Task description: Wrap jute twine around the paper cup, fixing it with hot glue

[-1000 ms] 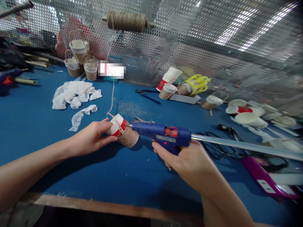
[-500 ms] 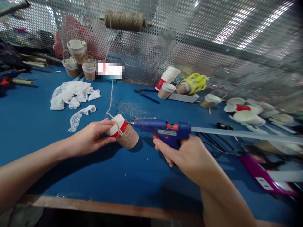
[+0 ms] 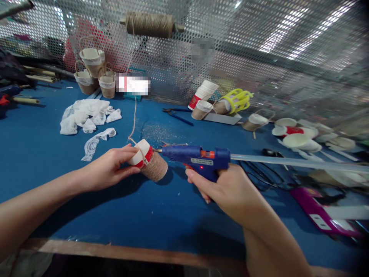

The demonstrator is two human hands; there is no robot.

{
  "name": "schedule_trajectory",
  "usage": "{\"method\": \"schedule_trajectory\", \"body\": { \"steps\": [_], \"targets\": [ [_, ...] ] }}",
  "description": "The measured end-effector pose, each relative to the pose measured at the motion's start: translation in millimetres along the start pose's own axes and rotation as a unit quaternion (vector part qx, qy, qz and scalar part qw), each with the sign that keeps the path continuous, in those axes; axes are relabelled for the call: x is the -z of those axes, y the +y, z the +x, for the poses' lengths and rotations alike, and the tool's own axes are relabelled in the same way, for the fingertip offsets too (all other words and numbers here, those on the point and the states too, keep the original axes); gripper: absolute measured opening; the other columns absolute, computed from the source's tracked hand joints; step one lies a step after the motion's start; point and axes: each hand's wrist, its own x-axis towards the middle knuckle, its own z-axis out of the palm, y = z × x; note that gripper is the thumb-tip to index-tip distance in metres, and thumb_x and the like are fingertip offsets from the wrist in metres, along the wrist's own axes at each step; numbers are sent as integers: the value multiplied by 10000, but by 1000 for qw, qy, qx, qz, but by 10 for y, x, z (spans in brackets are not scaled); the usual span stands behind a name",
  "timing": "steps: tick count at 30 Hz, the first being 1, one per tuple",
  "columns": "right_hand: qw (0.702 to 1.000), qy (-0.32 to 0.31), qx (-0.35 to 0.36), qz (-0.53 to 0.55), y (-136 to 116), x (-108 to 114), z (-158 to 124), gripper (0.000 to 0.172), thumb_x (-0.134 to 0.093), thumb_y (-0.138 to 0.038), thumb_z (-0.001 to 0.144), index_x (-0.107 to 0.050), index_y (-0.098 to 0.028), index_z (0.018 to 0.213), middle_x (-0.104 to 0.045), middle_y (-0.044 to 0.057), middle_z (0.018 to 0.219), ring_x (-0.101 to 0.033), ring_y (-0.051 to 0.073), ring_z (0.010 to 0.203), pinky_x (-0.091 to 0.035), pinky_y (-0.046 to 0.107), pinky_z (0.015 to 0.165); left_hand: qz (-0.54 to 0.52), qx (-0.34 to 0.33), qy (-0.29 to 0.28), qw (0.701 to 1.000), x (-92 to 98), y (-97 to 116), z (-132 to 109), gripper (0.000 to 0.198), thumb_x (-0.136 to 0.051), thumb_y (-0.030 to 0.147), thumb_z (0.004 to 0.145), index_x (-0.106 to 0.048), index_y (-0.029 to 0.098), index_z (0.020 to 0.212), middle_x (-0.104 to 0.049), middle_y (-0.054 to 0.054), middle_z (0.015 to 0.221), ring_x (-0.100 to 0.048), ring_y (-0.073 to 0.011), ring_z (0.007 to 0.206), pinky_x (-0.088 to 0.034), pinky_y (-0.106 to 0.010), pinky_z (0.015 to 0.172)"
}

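Observation:
Tilted on its side just above the blue table, a paper cup is wrapped in twine over its lower part, with a red and white band bare near the rim. My left hand is closed on the rim end. My right hand grips a blue hot glue gun, whose metal nozzle meets the cup's side at the edge of the wrapping. A long clear glue stick sticks out of the gun's back. Jute twine runs from the cup up to a spool on the mesh.
Lace strips lie at left, below several finished small buckets. Pliers, stacked paper cups and a yellow plastic piece are at the back. At right are cut cups, cables and a purple power strip.
The view has shifted very slightly. Both hands, the cup and the glue gun keep nearly the same position, with the nozzle still at the cup's side.

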Motion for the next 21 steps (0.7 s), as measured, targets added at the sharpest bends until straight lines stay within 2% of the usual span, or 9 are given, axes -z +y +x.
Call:
{"method": "schedule_trajectory", "body": {
  "steps": [4,9,14,21],
  "targets": [
    [1000,-19,-6,3,-1,11,-12,226,-516,-400,736,-491,-215,608,-469,-58,375,-480,109,336,-417,219,363,-4,0,-3,1000,0,0,-1,124,-450,187,846,-546,149,778,-598,-68,865,-555,-169,816,-449,-319,765],
    [1000,7,-9,0,-16,-6,-7,239,-521,-401,736,-484,-210,598,-474,-53,388,-483,108,350,-419,223,382,-2,0,1,1000,-5,-15,-8,126,-451,198,845,-544,142,782,-604,-73,842,-562,-169,805,-447,-326,768],
    [1000,-12,-4,-8,-12,-4,-27,226,-512,-395,742,-494,-214,609,-470,-57,382,-462,105,335,-403,225,360,-3,-3,2,1000,-5,-4,-4,112,-454,186,843,-545,151,787,-610,-64,869,-566,-163,820,-450,-314,774],
    [997,17,24,-66,-54,-15,-51,227,-539,-377,726,-526,-238,547,-484,-41,368,-478,122,336,-404,241,367,-2,18,14,1000,-11,-4,3,145,-465,214,834,-578,126,814,-613,-82,829,-566,-191,820,-459,-352,779]
  ]
}}
